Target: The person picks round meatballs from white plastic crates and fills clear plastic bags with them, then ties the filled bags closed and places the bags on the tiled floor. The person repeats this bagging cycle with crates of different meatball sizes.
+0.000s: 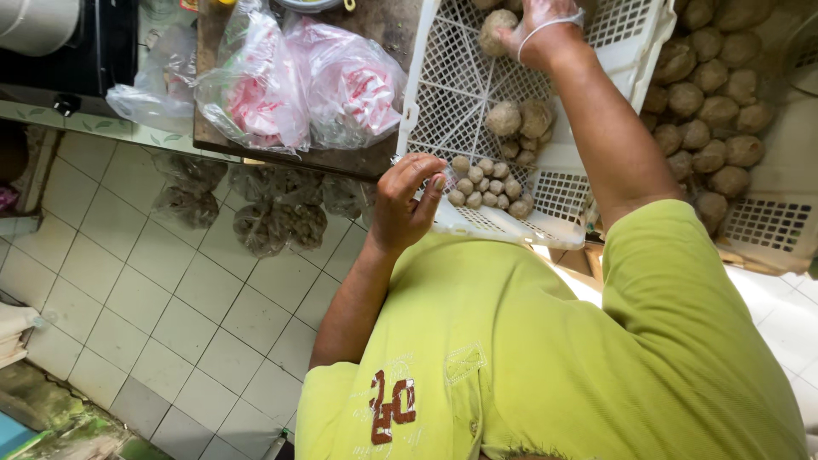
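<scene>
Two knotted plastic bags (298,81) lie left of the white crate (477,77). Inside it, three big balls (520,119) sit above many small balls (490,183). Left hand (407,204) pinches fingertips together at its edge; gloved right hand (541,30) clasps a ball (497,31)

The person wears a loose yellow-green short-sleeved shirt (545,349) with dark red embroidered characters and faint pale stitching low on the front. The right hand (537,25) is covered by a thin clear disposable glove, held at the wrist by a pale band. The left hand (405,204) is bare, as are both forearms.
</scene>
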Tool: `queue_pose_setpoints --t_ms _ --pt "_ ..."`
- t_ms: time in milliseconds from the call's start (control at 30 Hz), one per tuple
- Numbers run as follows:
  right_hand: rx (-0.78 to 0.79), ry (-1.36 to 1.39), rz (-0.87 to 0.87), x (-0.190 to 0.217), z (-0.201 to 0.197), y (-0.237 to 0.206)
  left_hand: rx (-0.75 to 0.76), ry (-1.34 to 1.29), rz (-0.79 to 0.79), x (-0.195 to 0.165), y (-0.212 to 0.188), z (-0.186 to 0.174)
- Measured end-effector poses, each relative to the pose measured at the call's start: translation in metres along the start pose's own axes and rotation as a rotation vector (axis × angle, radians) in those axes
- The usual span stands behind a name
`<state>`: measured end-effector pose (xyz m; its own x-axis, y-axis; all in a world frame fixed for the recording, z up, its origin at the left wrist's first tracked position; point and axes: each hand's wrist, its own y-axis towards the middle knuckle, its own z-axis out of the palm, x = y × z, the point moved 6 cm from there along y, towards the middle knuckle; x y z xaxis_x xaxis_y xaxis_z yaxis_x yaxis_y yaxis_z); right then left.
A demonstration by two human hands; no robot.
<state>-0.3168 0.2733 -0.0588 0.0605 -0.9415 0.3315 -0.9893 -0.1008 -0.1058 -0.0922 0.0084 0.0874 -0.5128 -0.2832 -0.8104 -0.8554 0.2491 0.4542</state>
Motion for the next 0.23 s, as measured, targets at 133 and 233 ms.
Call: queue_pose_setpoints --t_ms 133,233 --pt "-0.240 0.011 -0.143 0.025 -0.016 0.001 -0.001 -0.012 0.001 0.000 0.003 -0.002" --pt "-0.074 -0.028 -0.065 0.034 0.002 0.007 0.000 -0.009 0.003 0.003 0.002 -0.003"
